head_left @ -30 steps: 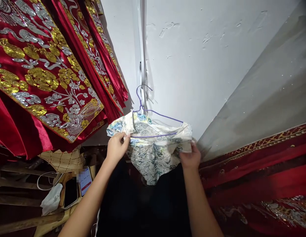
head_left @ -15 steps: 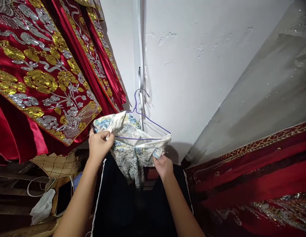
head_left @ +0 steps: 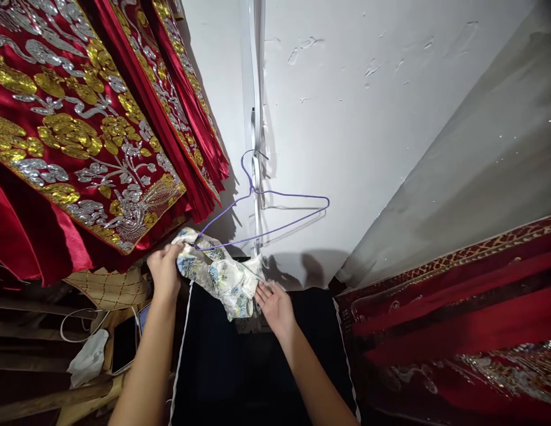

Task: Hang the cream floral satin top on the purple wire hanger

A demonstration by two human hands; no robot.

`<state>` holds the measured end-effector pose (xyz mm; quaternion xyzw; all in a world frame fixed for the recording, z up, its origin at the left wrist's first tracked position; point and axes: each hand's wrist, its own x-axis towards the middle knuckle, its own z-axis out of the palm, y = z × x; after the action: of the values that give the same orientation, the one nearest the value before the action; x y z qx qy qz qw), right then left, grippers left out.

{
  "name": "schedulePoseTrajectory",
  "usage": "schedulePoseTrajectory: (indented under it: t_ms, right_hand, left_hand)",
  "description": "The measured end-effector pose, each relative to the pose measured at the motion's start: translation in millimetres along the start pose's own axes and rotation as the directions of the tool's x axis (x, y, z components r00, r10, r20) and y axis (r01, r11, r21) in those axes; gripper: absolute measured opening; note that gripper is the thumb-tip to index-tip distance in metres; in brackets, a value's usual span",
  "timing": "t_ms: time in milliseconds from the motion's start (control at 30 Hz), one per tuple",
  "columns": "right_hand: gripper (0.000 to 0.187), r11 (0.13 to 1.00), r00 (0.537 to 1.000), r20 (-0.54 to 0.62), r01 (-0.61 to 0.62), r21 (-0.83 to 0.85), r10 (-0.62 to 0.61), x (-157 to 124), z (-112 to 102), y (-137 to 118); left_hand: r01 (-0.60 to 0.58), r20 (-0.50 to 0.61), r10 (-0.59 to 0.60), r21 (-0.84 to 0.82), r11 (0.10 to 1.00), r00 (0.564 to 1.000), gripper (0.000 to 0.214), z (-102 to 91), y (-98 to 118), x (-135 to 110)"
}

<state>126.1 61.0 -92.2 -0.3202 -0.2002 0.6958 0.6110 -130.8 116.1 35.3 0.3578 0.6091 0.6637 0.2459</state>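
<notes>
A white garment point(head_left: 222, 275) with a blue and yellow floral print is bunched between my hands. My left hand point(head_left: 165, 266) pinches its left end, beside the lower left corner of a purple wire hanger point(head_left: 293, 223). That corner is still inside the cloth, while the hanger's right arm is bare. The hook hangs on a white strip point(head_left: 256, 133) against the wall. My right hand point(head_left: 274, 305) has its fingers closed on the garment's right end, below the hanger's bottom bar.
Red fabric with gold and silver sequins point(head_left: 110, 136) hangs at the left. Below it are a tan quilted item point(head_left: 109, 287), a white cable point(head_left: 73, 337), a phone point(head_left: 123, 343) and crumpled white tissue point(head_left: 89, 358). Dark red ornate cloth point(head_left: 457, 307) lies at the right, beside the wall point(head_left: 328, 130).
The garment's right end has come off the hanger's right arm and moved down and left with my right hand. My left hand has shifted slightly left and down. The hanger has tilted.
</notes>
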Motion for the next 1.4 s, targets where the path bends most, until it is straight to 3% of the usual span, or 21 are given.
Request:
schedulePoseTrajectory:
  t_ms: [133,200,333,400,533,567,600,700,767,833,900,933,967,1000,1033,1100,1167,1200,1267,1333,1400]
  right_hand:
    - [0.041,0.915,0.979,-0.157,0.059,-0.398,-0.132,-11,18,-33]
    - [0.036,0.801,0.974,-0.107,0.102,-0.589,-0.202,-17,27,-42]
    - [0.049,0.771,0.999,0.047,0.02,-0.637,0.013,-25,43,-49]
    - [0.054,0.808,0.986,0.095,-0.053,-0.586,0.134,-27,51,-55]
    - [0.044,0.836,0.949,0.137,-0.176,-0.519,0.284,-28,64,-75]
    - [0.039,0.834,0.952,0.101,-0.198,-0.515,0.288,-27,67,-81]
    - [0.038,0.834,0.959,0.068,-0.202,-0.514,0.274,-26,69,-88]
    - [0.034,0.805,0.976,0.107,-0.093,-0.586,0.19,-22,77,-110]
    - [0.026,0.698,0.944,0.252,0.033,-0.715,0.213,-22,86,-130]
    - [0.021,0.54,0.828,0.427,0.185,-0.821,0.365,-27,98,-153]
    - [0.017,0.434,0.674,0.534,0.335,-0.837,0.511,-32,111,-175]
    - [0.014,0.409,0.64,0.561,0.388,-0.826,0.525,-34,117,-184]
    - [0.011,0.39,0.653,0.575,0.425,-0.817,0.493,-34,121,-192]
    - [0.007,0.37,0.701,0.577,0.449,-0.813,0.418,-32,124,-198]
    - [0.005,0.346,0.763,0.57,0.469,-0.812,0.305,-29,124,-203]
    - [0.009,0.297,0.849,0.529,0.507,-0.809,-0.01,-18,121,-207]
    - [0.013,0.3,0.835,0.45,0.538,-0.788,-0.316,-4,114,-207]
    - [0.013,0.345,0.813,0.404,0.554,-0.758,-0.418,4,111,-204]
    - [0.018,0.492,0.819,0.326,0.552,-0.674,-0.473,18,106,-196]
    - [0.033,0.622,0.889,0.287,0.455,-0.637,-0.357,32,103,-185]
    - [0.044,0.649,0.947,0.254,0.319,-0.691,-0.195,46,101,-171]
  left_hand:
    - [0.145,0.008,-0.144,-0.021,0.989,0.989,0.02,2.9,-36,-57]
    - [0.185,0.081,-0.183,-0.009,0.983,0.98,0.019,12.5,-46,-94]
    - [0.164,0.351,-0.173,0.055,0.985,0.92,0.031,35.9,-35,-160]
    - [0.034,0.547,-0.091,0.113,0.993,0.832,0.046,41.6,-17,-178]
    - [-0.318,0.862,0.1,0.073,0.945,0.496,0.031,37.5,19,-181]
    - [-0.345,0.864,0.149,0.03,0.938,0.48,0.019,35.1,24,-177]
    - [-0.376,0.835,0.215,-0.011,0.927,0.506,0.014,32.8,27,-172]
    - [-0.472,0.543,0.418,-0.044,0.881,0.729,0.037,28.4,31,-151]
    - [-0.495,0.474,0.449,-0.033,0.868,0.757,0.048,28.1,32,-135]
    - [-0.451,0.67,0.373,-0.064,0.89,0.641,0.047,29.4,32,-121]
    - [-0.384,0.882,0.235,-0.068,0.921,0.408,0.038,31.3,28,-111]
    - [-0.374,0.941,0.167,-0.048,0.926,0.294,0.041,32.1,25,-108]
    - [-0.379,0.97,0.113,-0.023,0.925,0.217,0.047,32.4,22,-106]
    - [-0.395,0.978,0.081,0.001,0.919,0.191,0.05,32.1,20,-104]
    - [-0.418,0.974,0.073,0.023,0.908,0.212,0.049,31.1,19,-101]
    - [-0.465,0.933,0.114,0.062,0.883,0.341,0.038,26.9,23,-93]
    - [-0.503,0.872,0.15,0.121,0.856,0.466,0.028,20.6,32,-82]
    - [-0.517,0.861,0.142,0.155,0.842,0.489,0.026,17.1,38,-77]
    - [-0.541,0.888,0.083,0.2,0.817,0.453,0.03,10.1,46,-70]
    - [-0.562,0.93,0.015,0.209,0.8,0.367,0.036,3.9,52,-70]
    - [-0.568,0.957,-0.036,0.2,0.798,0.287,0.039,-1.3,55,-76]
